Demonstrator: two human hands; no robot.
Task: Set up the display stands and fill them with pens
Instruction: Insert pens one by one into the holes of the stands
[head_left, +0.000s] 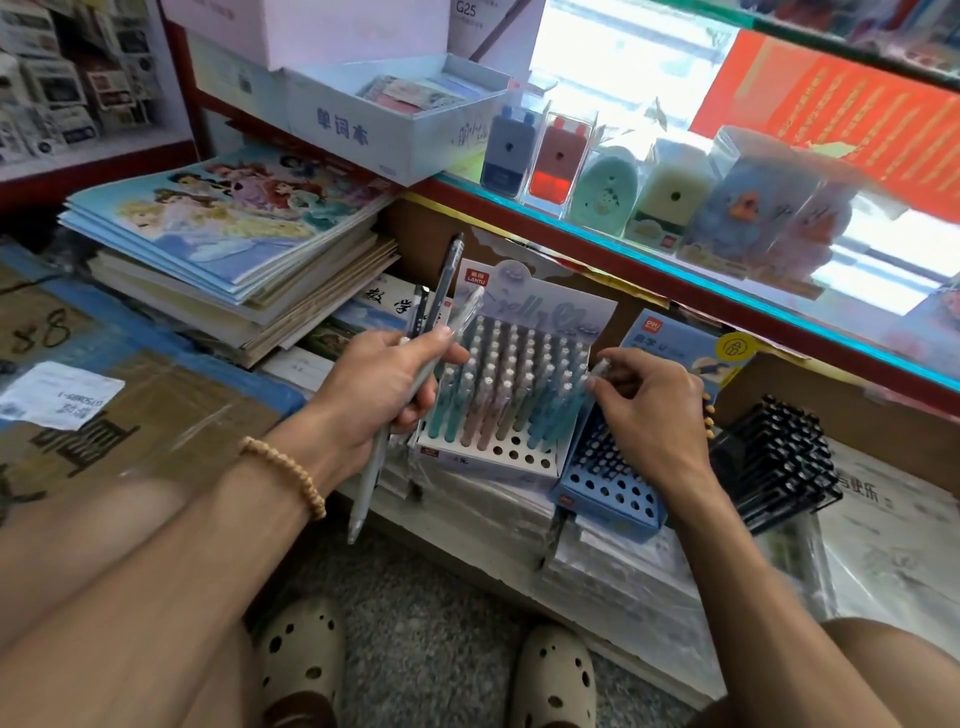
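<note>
A white cardboard display stand (498, 460) with a pale backing card holds several pastel pens standing in its holes; the front rows of holes are bare. To its right sits a blue display stand (608, 493) with holes, partly behind my right hand. My left hand (379, 389) grips a bunch of pens (441, 291), some dark, some clear, fanned upward and downward, just left of the white stand. My right hand (649, 410) pinches a single clear pen (597, 370) at the white stand's right edge.
A black rack of dark pens (774, 462) stands at the right. Stacked notebooks (228, 249) lie at the left, taped cardboard boxes (130, 395) in front of them. A glass counter (727, 291) with pencil sharpeners runs above. My knees and sandals fill the bottom.
</note>
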